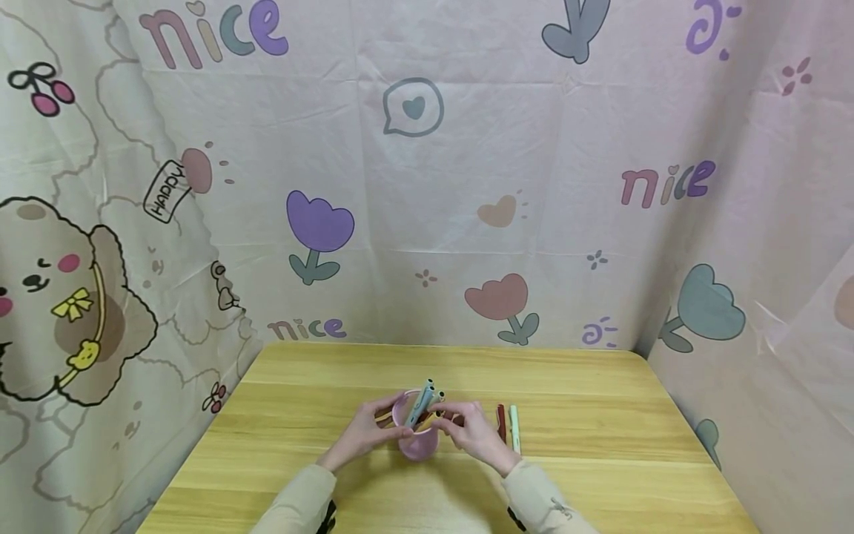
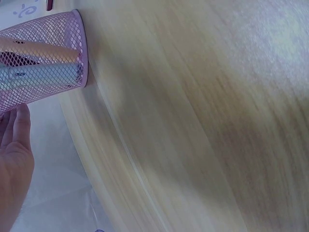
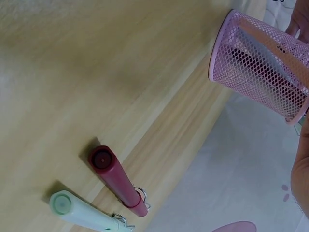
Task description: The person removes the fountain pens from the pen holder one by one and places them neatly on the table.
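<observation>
A pink mesh pen cup (image 1: 419, 445) stands on the wooden table with several pens in it. My left hand (image 1: 365, 432) holds the cup from the left, thumb at the near rim and fingers round the far side. Blue-grey pens (image 1: 419, 406) lean up out of the cup. At its right rim my right hand (image 1: 472, 432) has thumb and fingertips curled around the top of an orange pen (image 1: 429, 421). Through the mesh, the orange pen (image 3: 285, 58) slants down inside the cup in the right wrist view. Some pens are partly hidden by the fingers.
To the right of the cup, a dark red pen (image 3: 118, 181) and a pale green pen (image 3: 87, 212) lie side by side on the table (image 1: 600, 430). A printed cloth (image 1: 414, 185) hangs behind the table and along both sides.
</observation>
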Demonstrator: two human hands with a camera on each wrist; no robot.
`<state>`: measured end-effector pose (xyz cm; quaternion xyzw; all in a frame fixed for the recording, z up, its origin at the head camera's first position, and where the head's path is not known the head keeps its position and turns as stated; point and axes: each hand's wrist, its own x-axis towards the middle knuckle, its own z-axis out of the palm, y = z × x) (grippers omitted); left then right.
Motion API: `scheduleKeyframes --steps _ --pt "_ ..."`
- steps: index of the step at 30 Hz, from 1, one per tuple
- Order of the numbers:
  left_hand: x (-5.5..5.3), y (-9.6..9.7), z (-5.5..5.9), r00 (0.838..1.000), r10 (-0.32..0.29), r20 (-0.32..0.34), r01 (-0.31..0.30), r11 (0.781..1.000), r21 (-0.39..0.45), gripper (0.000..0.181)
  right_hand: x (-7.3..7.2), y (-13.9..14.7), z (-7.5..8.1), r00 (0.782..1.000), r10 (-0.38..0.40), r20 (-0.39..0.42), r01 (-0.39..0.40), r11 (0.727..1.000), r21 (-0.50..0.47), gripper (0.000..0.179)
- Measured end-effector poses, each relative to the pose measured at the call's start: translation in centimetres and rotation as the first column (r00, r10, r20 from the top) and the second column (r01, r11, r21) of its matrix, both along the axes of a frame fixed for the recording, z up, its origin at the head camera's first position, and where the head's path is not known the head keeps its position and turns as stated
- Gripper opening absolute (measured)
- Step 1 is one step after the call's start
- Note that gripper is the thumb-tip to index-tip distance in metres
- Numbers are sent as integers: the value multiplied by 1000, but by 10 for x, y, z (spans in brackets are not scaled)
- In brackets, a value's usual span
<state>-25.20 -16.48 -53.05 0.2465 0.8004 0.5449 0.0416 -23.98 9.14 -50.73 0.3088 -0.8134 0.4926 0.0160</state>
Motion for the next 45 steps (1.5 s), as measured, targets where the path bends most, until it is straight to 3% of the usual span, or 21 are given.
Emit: scheduleKeyframes --steps 11,20,25,30,35,45 --pt "1 0 2 1000 -9 -12 9 1000 15 80 3 0 1 998 42 43 -39 996 -78 26" --pt "2 0 3 1000 -2 -15 2 1000 12 80 5 0 1 993 -30 -110 18 994 -106 21" --pt "2 0 3 1000 -3 6 3 1000 19 82 13 -1 9 991 -86 -106 71 988 -135 20" --pt "2 0 3 1000 0 5 -1 1000 25 81 16 -1 11 987 -100 -123 72 974 -214 18" --pt "1 0 2 1000 0 0 0 1000 30 80 13 1 2 983 -121 -138 75 952 -297 17" --pt "1 1 2 1000 6 15 -7 1000 26 79 12 7 -1 991 -122 -58 88 908 -408 19"
